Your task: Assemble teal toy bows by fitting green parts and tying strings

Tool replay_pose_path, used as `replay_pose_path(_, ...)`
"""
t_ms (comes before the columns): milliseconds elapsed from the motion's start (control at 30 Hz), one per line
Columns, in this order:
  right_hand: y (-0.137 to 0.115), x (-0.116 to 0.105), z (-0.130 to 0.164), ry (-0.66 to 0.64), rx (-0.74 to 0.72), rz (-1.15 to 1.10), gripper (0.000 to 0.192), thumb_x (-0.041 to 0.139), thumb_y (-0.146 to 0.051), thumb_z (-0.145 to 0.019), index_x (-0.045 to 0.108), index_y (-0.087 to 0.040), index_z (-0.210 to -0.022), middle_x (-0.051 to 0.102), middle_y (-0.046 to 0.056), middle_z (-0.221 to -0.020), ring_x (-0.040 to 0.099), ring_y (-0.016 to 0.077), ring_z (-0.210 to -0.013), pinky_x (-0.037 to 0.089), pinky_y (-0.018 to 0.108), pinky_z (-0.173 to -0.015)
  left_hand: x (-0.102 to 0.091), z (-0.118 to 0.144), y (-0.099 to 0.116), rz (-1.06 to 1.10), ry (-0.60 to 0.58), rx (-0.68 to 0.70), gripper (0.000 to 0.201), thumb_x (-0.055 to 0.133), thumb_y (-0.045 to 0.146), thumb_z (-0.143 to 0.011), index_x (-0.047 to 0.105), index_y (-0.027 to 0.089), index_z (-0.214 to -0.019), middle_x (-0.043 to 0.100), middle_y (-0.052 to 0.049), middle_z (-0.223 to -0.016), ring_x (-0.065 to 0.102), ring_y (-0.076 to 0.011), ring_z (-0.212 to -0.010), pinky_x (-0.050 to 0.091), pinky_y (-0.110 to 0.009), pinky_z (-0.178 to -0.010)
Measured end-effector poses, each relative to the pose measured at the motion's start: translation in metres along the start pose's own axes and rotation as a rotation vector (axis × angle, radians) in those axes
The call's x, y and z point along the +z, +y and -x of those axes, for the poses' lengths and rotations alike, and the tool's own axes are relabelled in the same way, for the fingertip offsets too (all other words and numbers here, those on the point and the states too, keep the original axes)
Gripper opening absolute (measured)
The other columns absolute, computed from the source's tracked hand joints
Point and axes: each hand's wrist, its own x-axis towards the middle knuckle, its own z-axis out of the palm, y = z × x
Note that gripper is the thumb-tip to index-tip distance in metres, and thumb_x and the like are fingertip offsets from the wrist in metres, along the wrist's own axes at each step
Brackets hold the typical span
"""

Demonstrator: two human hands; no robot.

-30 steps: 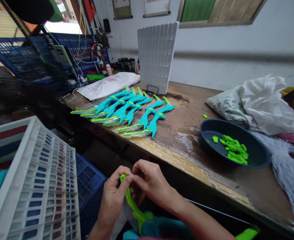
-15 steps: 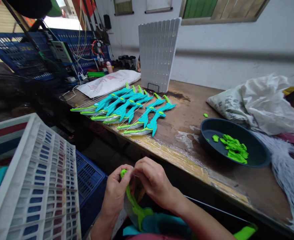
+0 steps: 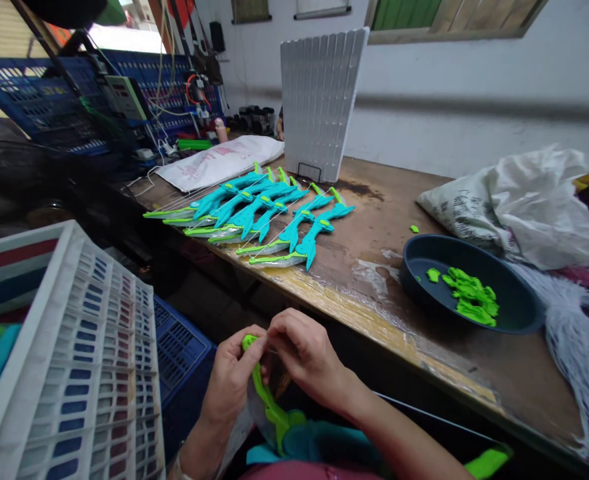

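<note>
Toy bow: green-and-teal toy bow (image 3: 269,413) sits low in the lap area, below the near edge of the wooden bench (image 3: 374,220); its green limb rises to a tip between the two hands.
Left hand: left hand (image 3: 231,380) has its fingers closed around the upper green limb, thumb pressed on the tip.
Right hand: right hand (image 3: 304,357) meets the left at the limb tip, fingertips pinched together there; a thin pale string seems to be between them, too fine to be sure.
Finished bows: row of teal bows (image 3: 269,217) lies side by side on the bench, white strings stretched along them, well apart from the hands.
Dish: dark round dish (image 3: 514,293) stands on the bench to the right and holds a heap of green plastic pieces (image 3: 467,293).
Strings: bundle of white strings (image 3: 581,340) lies just right of the dish.
Sack: crumpled white sack (image 3: 519,203) lies behind the dish.
Crates: white slatted crate (image 3: 74,360) stands at the left, a blue crate (image 3: 179,347) beside it lower down.
Upright tray: white ribbed tray (image 3: 319,103) stands on end at the back of the bench.
</note>
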Motion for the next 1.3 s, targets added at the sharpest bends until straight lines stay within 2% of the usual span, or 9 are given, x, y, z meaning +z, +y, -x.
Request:
replay_pose_path(167, 0.001, 0.0, 0.0, -0.004, 0.318, -0.197, 0.006, 0.055, -0.014, -0.089, 0.058, -0.018, -0.085, 0.058, -0.002, -0.074, 0.054, 0.0102, -0.064, 0.043, 0.02, -0.058, 0.001, 0.001, -0.003, -0.074, 0.06, -0.011, 0.022, 0.073, 0.039, -0.087, 0.068, 0.017, -0.086, 0.055, 0.005, -0.053, 0.05, -0.0105, -0.044, 0.043, -0.02, -0.045)
replay_pose_path(267, 0.004, 0.001, -0.001, -0.009, 0.398, -0.264, 0.005, 0.058, -0.015, -0.087, 0.058, -0.018, -0.083, 0.057, -0.004, -0.072, 0.051, 0.0095, -0.063, 0.042, 0.02, -0.058, 0.001, 0.001, -0.002, -0.129, 0.062, 0.012, 0.022, 0.074, 0.037, -0.085, 0.066, 0.017, -0.083, 0.055, 0.005, -0.051, 0.051, -0.0106, -0.043, 0.043, -0.021, -0.045)
replay_pose_path(400, 0.005, 0.002, 0.002, 0.024, 0.332, -0.215, 0.008, 0.061, -0.014, -0.09, 0.063, -0.018, -0.083, 0.06, -0.003, -0.075, 0.054, 0.0097, -0.067, 0.043, 0.02, -0.062, 0.001, 0.0, -0.003, -0.101, 0.045, 0.002, 0.021, 0.072, 0.036, -0.086, 0.064, 0.017, -0.081, 0.054, 0.006, -0.05, 0.05, -0.0102, -0.041, 0.043, -0.02, -0.044)
replay_pose_path(500, 0.005, 0.005, 0.008, 0.061, 0.183, -0.101, 0.012, 0.06, -0.016, -0.095, 0.064, -0.018, -0.084, 0.062, 0.0, -0.078, 0.057, 0.0107, -0.07, 0.045, 0.022, -0.066, 0.001, 0.0, -0.005, 0.01, 0.026, -0.063, 0.023, 0.071, 0.038, -0.086, 0.064, 0.016, -0.08, 0.052, 0.006, -0.047, 0.047, -0.0092, -0.039, 0.041, -0.019, -0.042)
replay_pose_path(667, 0.011, 0.011, 0.018, 0.064, -0.092, 0.115, 0.015, 0.049, -0.013, -0.101, 0.064, -0.016, -0.101, 0.065, 0.008, -0.094, 0.061, 0.0166, -0.085, 0.052, 0.028, -0.073, 0.004, -0.001, -0.003, 0.153, 0.003, -0.131, 0.03, 0.076, 0.042, -0.082, 0.063, 0.016, -0.077, 0.05, 0.006, -0.048, 0.044, -0.0079, -0.04, 0.039, -0.018, -0.04)
replay_pose_path(800, 0.013, 0.013, 0.018, 0.092, -0.211, 0.291, 0.013, 0.049, -0.008, -0.099, 0.061, -0.013, -0.099, 0.063, 0.01, -0.088, 0.058, 0.0186, -0.081, 0.052, 0.03, -0.069, 0.006, -0.001, -0.002, 0.184, 0.005, -0.129, 0.034, 0.078, 0.043, -0.08, 0.06, 0.015, -0.072, 0.05, 0.005, -0.053, 0.045, -0.0076, -0.042, 0.039, -0.018, -0.039)
replay_pose_path(1100, 0.013, 0.011, 0.021, 0.199, -0.123, 0.238, 0.013, 0.051, -0.007, -0.097, 0.057, -0.018, -0.099, 0.061, 0.007, -0.088, 0.057, 0.0175, -0.08, 0.05, 0.03, -0.068, 0.007, -0.001, -0.006, 0.188, 0.032, -0.116, 0.031, 0.078, 0.042, -0.083, 0.063, 0.016, -0.076, 0.053, 0.004, -0.061, 0.048, -0.0074, -0.045, 0.04, -0.018, -0.04)
replay_pose_path(1200, 0.01, 0.009, 0.022, 0.182, -0.085, 0.181, 0.012, 0.051, -0.008, -0.098, 0.057, -0.018, -0.099, 0.06, 0.007, -0.09, 0.058, 0.0177, -0.083, 0.05, 0.03, -0.072, 0.007, -0.001, -0.007, 0.192, 0.019, -0.118, 0.031, 0.077, 0.042, -0.084, 0.062, 0.016, -0.076, 0.052, 0.004, -0.06, 0.047, -0.007, -0.045, 0.04, -0.018, -0.041)
replay_pose_path(1300, 0.005, 0.008, 0.021, 0.107, -0.074, 0.141, 0.015, 0.056, -0.013, -0.098, 0.058, -0.017, -0.112, 0.062, 0.008, -0.099, 0.059, 0.0188, -0.089, 0.05, 0.031, -0.076, 0.006, 0.0, -0.008, 0.172, 0.009, -0.113, 0.031, 0.076, 0.043, -0.085, 0.063, 0.016, -0.077, 0.052, 0.005, -0.056, 0.046, -0.0071, -0.045, 0.039, -0.017, -0.042)
